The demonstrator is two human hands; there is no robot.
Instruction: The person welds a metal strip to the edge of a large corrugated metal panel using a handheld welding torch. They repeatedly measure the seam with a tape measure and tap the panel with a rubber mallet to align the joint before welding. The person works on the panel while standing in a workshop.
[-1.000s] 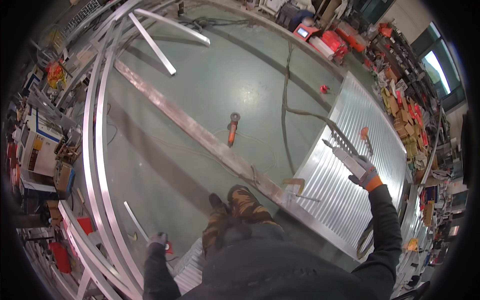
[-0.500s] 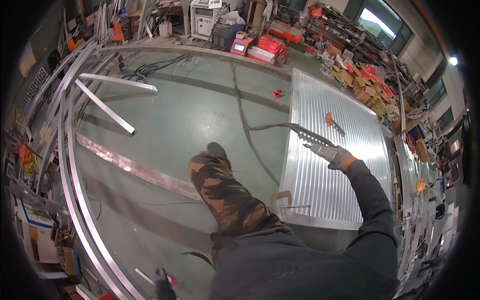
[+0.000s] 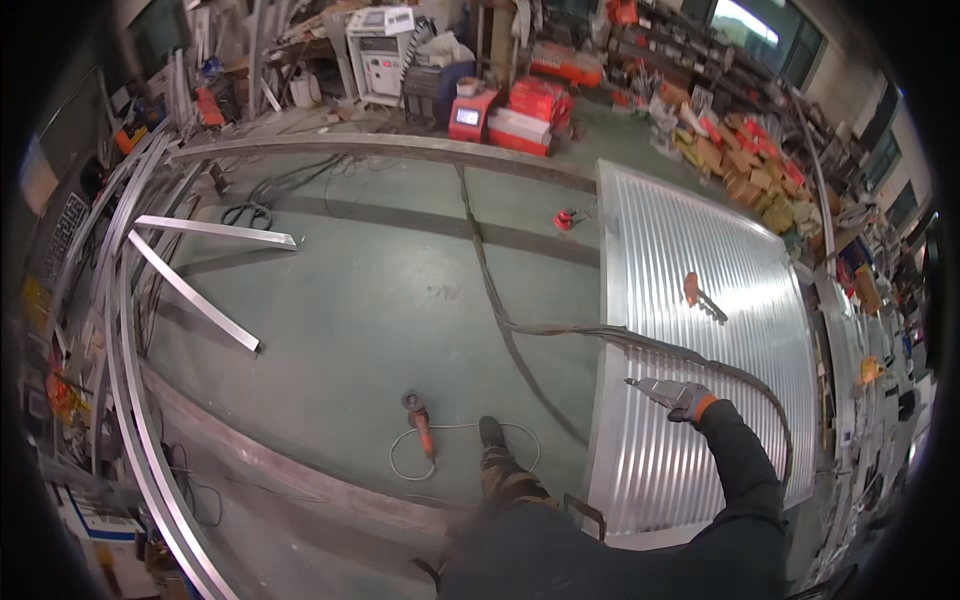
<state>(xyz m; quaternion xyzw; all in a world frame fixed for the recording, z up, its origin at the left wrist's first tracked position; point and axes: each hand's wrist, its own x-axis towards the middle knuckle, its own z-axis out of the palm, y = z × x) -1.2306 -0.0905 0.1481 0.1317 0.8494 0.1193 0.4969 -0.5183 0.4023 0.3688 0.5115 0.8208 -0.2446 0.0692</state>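
Observation:
My right hand (image 3: 690, 402), in a grey glove with an orange cuff, is closed around a grey welding gun (image 3: 656, 390). Its narrow dark nozzle points left, above the ribbed silver metal panel (image 3: 680, 460). A thick dark cable (image 3: 650, 343) crosses the floor and panel, then curves down beside my right arm. Farther up the panel lies a hammer-like tool (image 3: 692, 289) with an orange end and a dark shaft. My left hand is outside the picture. Near my foot, an orange angle grinder (image 3: 421, 425) with a pale cord rests on the green floor.
Long silver metal bars (image 3: 135, 400) run along the left, with two shorter pieces angled on the floor. Dark beams frame the floor area. A white machine (image 3: 382, 65) and red boxes (image 3: 540, 100) stand at the back. Cardboard boxes (image 3: 745, 165) pile up behind the panel.
The view has shifted, so the panel sits lower and the grinder now shows. My left hand has left the picture. The welding gun remains in my right hand above the panel.

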